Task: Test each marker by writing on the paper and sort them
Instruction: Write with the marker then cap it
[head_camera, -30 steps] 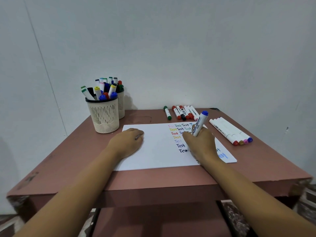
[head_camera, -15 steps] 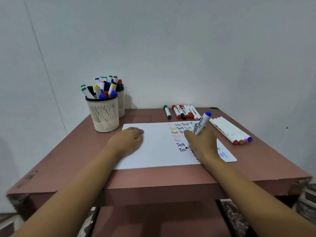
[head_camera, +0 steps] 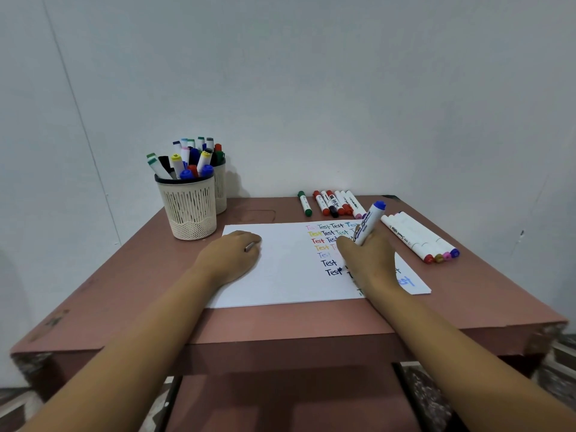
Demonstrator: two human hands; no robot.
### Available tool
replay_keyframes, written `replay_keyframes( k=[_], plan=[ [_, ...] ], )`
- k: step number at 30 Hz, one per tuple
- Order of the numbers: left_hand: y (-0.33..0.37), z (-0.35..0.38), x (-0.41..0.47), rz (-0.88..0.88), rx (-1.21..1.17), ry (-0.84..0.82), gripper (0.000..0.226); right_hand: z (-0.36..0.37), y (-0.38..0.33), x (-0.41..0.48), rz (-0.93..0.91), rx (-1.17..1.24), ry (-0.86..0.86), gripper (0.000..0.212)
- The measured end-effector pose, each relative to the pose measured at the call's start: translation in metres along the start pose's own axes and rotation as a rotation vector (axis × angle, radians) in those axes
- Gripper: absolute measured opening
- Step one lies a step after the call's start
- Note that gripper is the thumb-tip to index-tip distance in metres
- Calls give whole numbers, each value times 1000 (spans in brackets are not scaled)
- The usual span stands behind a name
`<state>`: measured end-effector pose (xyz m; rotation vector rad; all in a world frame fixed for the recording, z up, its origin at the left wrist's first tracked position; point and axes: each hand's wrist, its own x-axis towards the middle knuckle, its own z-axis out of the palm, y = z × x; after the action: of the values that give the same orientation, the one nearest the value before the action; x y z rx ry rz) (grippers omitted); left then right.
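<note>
Two bare forearms are stretched over the near edge of a reddish table (head_camera: 124, 291). A white paper (head_camera: 280, 275) is laid flat at its middle. The left hand (head_camera: 232, 258) is rested palm down on the paper's left part, with nothing held and a ring (head_camera: 250, 246) worn on one finger. The right hand (head_camera: 366, 263) is set on the paper's right part, and its fingers are wrapped round a marker (head_camera: 369, 221). The marker is tilted, its blue end raised up and away to the right. Its lower end is hidden behind the hand, so contact with the paper cannot be told. "Test" is written many times in several colours beside and beyond this hand.

A row of white markers (head_camera: 417, 238) is laid just right of the paper. Near the far edge another row (head_camera: 336, 202) is lined up, with a green marker (head_camera: 304, 203) set slightly apart on its left. At the far left a cream slotted cup (head_camera: 188, 210) is filled with upright markers, and a second cup (head_camera: 220, 191) is placed just behind it, against the pale wall (head_camera: 343, 88).
</note>
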<state>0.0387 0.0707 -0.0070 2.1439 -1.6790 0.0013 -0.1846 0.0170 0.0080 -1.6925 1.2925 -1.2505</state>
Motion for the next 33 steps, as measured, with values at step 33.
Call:
replay_keyframes(
  k=[33],
  plan=[
    [21, -13, 3, 46, -401, 34, 21, 13, -32, 47, 360, 501, -167, 42]
  ],
)
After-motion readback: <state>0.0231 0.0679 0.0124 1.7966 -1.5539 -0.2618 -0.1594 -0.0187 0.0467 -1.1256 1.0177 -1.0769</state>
